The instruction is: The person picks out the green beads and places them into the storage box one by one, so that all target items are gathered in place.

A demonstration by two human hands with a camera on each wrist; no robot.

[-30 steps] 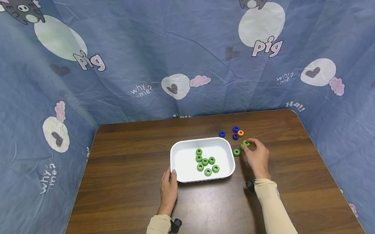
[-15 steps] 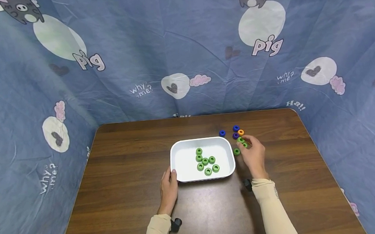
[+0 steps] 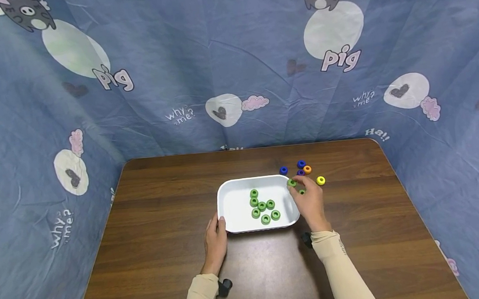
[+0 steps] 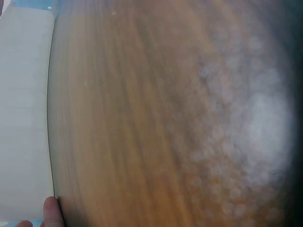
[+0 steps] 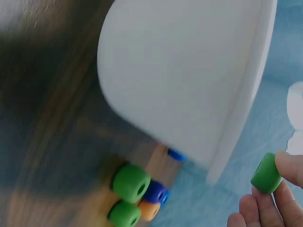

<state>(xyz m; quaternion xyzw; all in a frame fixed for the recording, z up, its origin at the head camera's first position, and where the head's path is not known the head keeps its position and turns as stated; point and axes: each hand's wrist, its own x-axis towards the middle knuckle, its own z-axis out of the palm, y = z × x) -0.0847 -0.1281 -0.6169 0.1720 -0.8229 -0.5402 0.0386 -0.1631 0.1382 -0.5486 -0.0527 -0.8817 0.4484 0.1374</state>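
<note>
Between thumb and fingers my right hand (image 3: 311,205) pinches a green bead (image 3: 291,183), just over the right rim of a white tray (image 3: 237,223). The right wrist view shows this held bead (image 5: 266,174) as a short, thick cylinder, raised off the table. My left hand (image 3: 216,241) holds the tray's left front corner; in the left wrist view a fingertip (image 4: 53,213) lies against the tray wall (image 4: 23,118). Several green beads (image 3: 271,204) lie inside the tray. Two green beads (image 5: 131,183) remain on the table, partly hidden by my right hand in the head view.
Beyond the tray's right corner lie blue beads (image 3: 283,170), a purple bead (image 3: 300,173) and an orange bead (image 3: 307,169). A yellow bead (image 3: 320,180) sits right of my right hand. A blue printed curtain (image 3: 232,64) surrounds the wooden table (image 3: 162,189).
My right hand has taken a green bead from the group and moved left to the tray's rim, uncovering the yellow bead. The left hand and tray have stayed put.
</note>
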